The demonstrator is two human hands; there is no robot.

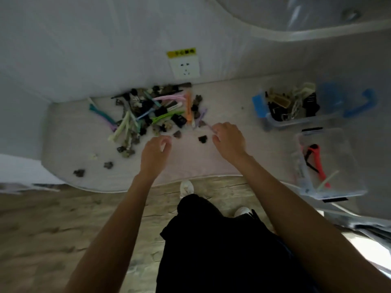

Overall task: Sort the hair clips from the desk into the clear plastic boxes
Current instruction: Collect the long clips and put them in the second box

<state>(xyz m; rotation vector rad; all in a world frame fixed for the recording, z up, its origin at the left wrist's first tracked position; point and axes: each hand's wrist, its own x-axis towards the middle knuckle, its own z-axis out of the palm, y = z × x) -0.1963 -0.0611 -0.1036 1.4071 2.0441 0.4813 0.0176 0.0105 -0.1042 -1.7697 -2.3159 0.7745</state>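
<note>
A mixed pile of hair clips [152, 112], long pastel ones and small dark claw clips, lies on the white desk [190, 163] near the wall. My left hand [155, 153] hovers just below the pile with fingers loosely curled and nothing in it. My right hand [229, 139] is to the right of the pile, its fingertips pinching the end of a thin lilac clip [208, 126]. A small dark claw clip [202, 139] lies between my hands. A clear box with blue latches [275, 121] holds dark and cream clips. A nearer clear box [347, 187] holds red and pale long clips.
A few stray small clips [79, 172] lie at the desk's left front. A wall socket [185, 67] sits above the pile. The desk's front edge runs just below my wrists, with wooden floor and my feet beneath. The frame is motion-blurred.
</note>
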